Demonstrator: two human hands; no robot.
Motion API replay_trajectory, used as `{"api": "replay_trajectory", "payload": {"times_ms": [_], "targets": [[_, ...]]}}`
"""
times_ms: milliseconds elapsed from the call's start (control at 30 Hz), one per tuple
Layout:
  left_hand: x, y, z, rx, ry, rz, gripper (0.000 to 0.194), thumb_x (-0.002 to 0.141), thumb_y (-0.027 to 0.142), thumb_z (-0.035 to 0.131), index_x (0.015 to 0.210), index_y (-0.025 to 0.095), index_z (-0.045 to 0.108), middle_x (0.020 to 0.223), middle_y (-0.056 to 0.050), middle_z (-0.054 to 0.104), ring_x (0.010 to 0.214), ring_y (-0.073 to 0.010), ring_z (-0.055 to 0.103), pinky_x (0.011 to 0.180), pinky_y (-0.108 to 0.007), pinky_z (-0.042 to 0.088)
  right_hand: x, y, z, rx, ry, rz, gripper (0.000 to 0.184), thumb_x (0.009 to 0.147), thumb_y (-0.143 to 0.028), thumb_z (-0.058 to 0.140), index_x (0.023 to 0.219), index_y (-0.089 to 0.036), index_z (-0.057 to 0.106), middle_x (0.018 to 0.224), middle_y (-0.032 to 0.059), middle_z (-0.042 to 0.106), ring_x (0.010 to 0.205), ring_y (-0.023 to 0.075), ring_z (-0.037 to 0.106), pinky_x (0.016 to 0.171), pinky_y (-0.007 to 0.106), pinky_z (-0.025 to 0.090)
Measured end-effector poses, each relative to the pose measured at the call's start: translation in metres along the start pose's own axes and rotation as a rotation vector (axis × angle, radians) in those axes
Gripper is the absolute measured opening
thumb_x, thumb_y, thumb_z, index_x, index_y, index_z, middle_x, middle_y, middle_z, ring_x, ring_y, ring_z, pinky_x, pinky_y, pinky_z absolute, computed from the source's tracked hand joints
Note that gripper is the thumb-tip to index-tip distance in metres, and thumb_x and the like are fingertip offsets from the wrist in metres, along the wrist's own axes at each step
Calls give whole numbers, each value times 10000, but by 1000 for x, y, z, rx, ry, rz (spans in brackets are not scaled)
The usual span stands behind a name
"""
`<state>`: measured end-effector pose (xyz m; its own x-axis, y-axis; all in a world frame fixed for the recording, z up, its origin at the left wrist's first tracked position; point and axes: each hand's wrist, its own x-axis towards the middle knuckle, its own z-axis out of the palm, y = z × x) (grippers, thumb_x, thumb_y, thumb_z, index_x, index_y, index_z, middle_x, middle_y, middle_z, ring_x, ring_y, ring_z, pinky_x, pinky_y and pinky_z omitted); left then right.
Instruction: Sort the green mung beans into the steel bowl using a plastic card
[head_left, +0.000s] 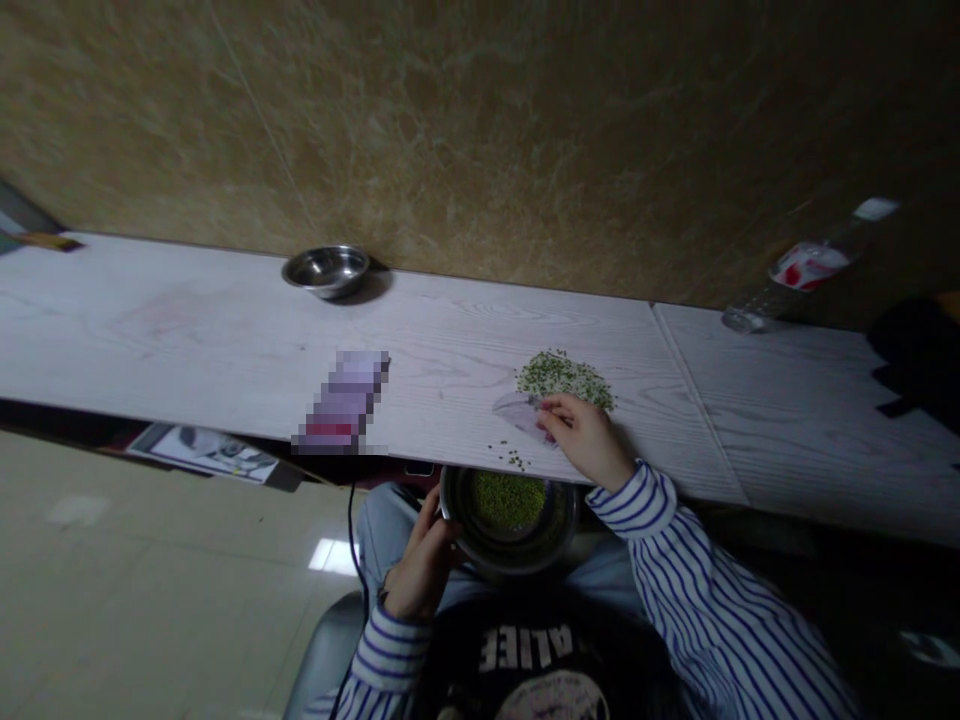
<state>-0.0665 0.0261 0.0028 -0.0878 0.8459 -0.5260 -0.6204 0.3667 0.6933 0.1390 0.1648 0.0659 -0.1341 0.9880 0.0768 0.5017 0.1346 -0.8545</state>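
Observation:
My left hand (425,562) is closed on the left rim of a metal bowl (517,562), held just below the table's front edge above my lap. Small green beans (508,498), which look like mung beans, cover its bottom. On the table my right hand (581,432) pinches a clear, thin plastic piece (519,412) with a curved edge; its exact kind is unclear. Just beyond that piece lies a spread pile of green beans (564,378). A few loose beans (514,456) rest near the table edge, between the plastic and the bowl.
A second metal bowl (327,270) stands against the wall at the back left. A pixelated flat object (341,400) lies at the front edge of the white table (187,320). Toward the back right a clear bottle (810,265) stands near a dark object (919,360). A cable (352,540) hangs down.

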Motion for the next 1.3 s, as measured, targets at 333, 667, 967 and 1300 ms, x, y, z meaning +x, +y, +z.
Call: {"api": "replay_trajectory", "payload": {"times_ms": [333,667,967,1300], "targets": [[0,3,-12,25,7,-2,779,670,207,666,1428,230,487,937,-31,684,696,-168,562,549,-253,430,2,-27,-1,-161,-295,-114,135,862,-196,609,920,-208,729,762,19,758,654,157,683,636,278,513],[0,-1,-2,14,-13,19,667,619,216,696,1278,258,605,1009,-41,696,804,-206,600,603,-268,471,-17,-27,-11,-81,-387,-92,134,844,-201,620,907,-201,739,740,23,764,654,160,701,600,259,517],[-12,-18,-11,68,76,4,709,648,268,712,1337,251,542,838,-3,672,693,-164,579,581,-252,445,-32,-4,-33,57,16,-195,198,849,-318,633,974,-203,735,855,59,782,781,200,739,702,308,584],[-28,-50,-3,85,92,4,610,699,316,736,1284,261,571,897,-23,676,836,-230,626,628,-293,499,-50,22,-54,88,214,-199,289,853,-447,649,985,-198,715,822,83,769,705,228,735,654,346,589]]}}
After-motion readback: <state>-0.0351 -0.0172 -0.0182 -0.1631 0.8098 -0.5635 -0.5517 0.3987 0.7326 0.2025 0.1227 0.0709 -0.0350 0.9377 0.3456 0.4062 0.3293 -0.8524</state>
